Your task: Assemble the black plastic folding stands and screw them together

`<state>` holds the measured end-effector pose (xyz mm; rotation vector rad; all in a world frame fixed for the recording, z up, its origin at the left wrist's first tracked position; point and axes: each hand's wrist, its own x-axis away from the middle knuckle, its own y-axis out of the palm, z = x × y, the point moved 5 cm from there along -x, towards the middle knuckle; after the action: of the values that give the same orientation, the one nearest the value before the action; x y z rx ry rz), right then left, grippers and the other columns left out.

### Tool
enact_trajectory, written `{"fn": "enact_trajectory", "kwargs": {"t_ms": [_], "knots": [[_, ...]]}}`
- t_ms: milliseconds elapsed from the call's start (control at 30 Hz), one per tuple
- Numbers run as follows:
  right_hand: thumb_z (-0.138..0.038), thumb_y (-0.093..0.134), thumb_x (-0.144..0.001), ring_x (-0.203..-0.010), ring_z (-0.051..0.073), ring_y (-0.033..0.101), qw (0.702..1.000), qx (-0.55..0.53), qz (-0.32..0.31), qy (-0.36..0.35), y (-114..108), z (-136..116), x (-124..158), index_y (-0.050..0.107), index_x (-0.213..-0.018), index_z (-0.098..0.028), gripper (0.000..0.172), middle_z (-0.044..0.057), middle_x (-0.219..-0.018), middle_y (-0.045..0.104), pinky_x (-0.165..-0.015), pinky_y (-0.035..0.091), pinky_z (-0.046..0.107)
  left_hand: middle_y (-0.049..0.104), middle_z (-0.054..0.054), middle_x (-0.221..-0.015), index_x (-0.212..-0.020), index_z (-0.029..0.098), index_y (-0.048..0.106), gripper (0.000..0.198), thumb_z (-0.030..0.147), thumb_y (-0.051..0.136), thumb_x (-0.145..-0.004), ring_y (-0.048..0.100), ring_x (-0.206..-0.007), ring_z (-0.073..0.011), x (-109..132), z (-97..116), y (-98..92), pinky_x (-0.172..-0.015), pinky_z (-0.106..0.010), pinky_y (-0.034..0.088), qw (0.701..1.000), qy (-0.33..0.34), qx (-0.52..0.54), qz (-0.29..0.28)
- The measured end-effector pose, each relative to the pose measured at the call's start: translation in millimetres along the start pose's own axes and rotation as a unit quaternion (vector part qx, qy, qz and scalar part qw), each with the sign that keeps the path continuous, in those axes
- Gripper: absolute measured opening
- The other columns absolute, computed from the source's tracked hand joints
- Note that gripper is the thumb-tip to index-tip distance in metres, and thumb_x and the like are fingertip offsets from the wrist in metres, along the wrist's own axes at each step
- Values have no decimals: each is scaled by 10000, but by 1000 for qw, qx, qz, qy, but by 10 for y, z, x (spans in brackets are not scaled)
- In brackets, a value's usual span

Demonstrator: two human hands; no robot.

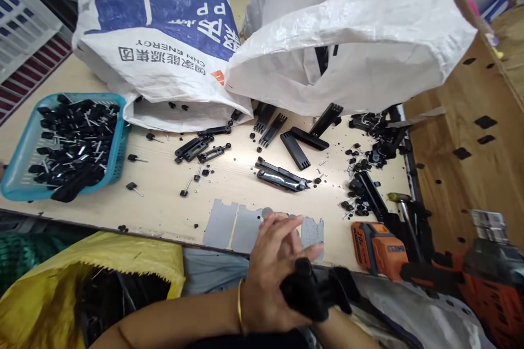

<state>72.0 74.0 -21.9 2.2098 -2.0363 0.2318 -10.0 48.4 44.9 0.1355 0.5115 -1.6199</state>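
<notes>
My left hand (264, 278), with a gold bangle (239, 305) at the wrist, is over the front edge of the table. Its fingers are stretched out and the thumb stands apart. My right hand (292, 242) is mostly hidden behind it, so its grip does not show. A dark, blurred black object (305, 290) overlaps both hands; whether it is held or worn I cannot tell. Just beyond the fingers lie flat grey pads (219, 223). Farther back is a glossy black hinged part (282, 177) beside several black ribbed plastic pieces (295, 150).
A blue basket (123, 142) of black-headed screws stands left. Two white woven sacks (159, 60) (347, 76) gape at the back. Orange power tools (380, 245) and a screwdriver (405, 212) lie right, near scattered black parts (362, 174). A yellow sack (135, 251) is below the table's front edge.
</notes>
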Motion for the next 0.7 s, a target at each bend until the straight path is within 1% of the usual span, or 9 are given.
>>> {"fn": "enact_trajectory", "kwargs": {"t_ms": [100, 167, 233, 300, 400, 500, 600, 633, 700], "knots": [[-584, 473, -816, -752, 196, 529, 993, 102, 60, -21, -358, 1, -554, 495, -840, -251, 334, 21, -782, 523, -733, 476, 392, 424, -135, -1448, -1386, 217, 426, 582, 307, 598, -837, 427, -1332, -263, -113, -279, 101, -1069, -421, 427, 990, 52, -121, -42], [-519, 578, -762, -867, 208, 520, 983, 146, 107, -43, -686, -71, -991, 519, -875, -226, 320, 50, -893, 548, -854, 435, 418, 472, -139, -1418, -1380, 195, 438, 597, 220, 624, -814, 407, -1350, -272, -184, -558, 206, -1067, -417, 435, 965, 70, -236, -88], [-531, 566, -753, -973, 254, 507, 929, 341, 109, -90, -868, -169, -1433, 547, -913, -193, 374, 106, -985, 568, -910, 402, 461, 453, -153, -1435, -1361, 191, 469, 591, 183, 646, -798, 370, -1371, -299, -264, -833, 367, -1092, -466, 394, 921, 92, -349, -148], [-537, 590, -724, -1015, 304, 507, 873, 475, 70, -82, -900, -153, -1837, 557, -925, -163, 426, 149, -1001, 585, -909, 398, 493, 388, -171, -1475, -1386, 192, 444, 606, 218, 647, -816, 320, -1396, -306, -371, -1052, 540, -1117, -512, 336, 879, 104, -418, -205], [-506, 636, -686, -934, 312, 546, 827, 559, 28, -55, -859, -102, -2239, 554, -903, -138, 436, 166, -944, 604, -837, 438, 462, 245, -199, -1534, -1471, 192, 296, 825, 466, 671, -789, 193, -1438, -341, -601, -1271, 685, -1134, -589, 232, 847, 62, -462, -255], [-504, 677, -653, -797, 271, 575, 833, 549, 49, -53, -970, -233, -2284, 537, -971, -139, 504, 118, -856, 614, -735, 465, 402, 209, -182, -1551, -1498, 217, 212, 873, 572, 603, -803, 170, -1444, -343, -852, -1391, 692, -1141, -607, 170, 836, 35, -473, -275], [-551, 668, -679, -817, 264, 599, 848, 517, 43, -106, -1207, -480, -1957, 521, -1067, -164, 568, 110, -935, 631, -726, 473, 383, 276, -168, -1532, -1496, 211, 220, 793, 510, 571, -851, 238, -1428, -327, -1083, -1483, 646, -1149, -579, 174, 840, 41, -472, -265], [-549, 655, -703, -864, 268, 604, 852, 508, 10, -125, -1268, -525, -1789, 521, -1097, -179, 557, 114, -997, 632, -746, 477, 384, 294, -173, -1523, -1491, 198, 234, 783, 489, 580, -852, 251, -1422, -329, -1149, -1511, 628, -1152, -568, 178, 844, 43, -470, -257], [-498, 633, -756, -935, 267, 606, 849, 496, -105, -147, -1307, -486, -1411, 523, -1145, -209, 496, 108, -1071, 632, -788, 485, 387, 305, -185, -1513, -1480, 158, 259, 784, 457, 602, -841, 249, -1421, -336, -1249, -1533, 586, -1163, -534, 174, 856, 56, -453, -244]]}}
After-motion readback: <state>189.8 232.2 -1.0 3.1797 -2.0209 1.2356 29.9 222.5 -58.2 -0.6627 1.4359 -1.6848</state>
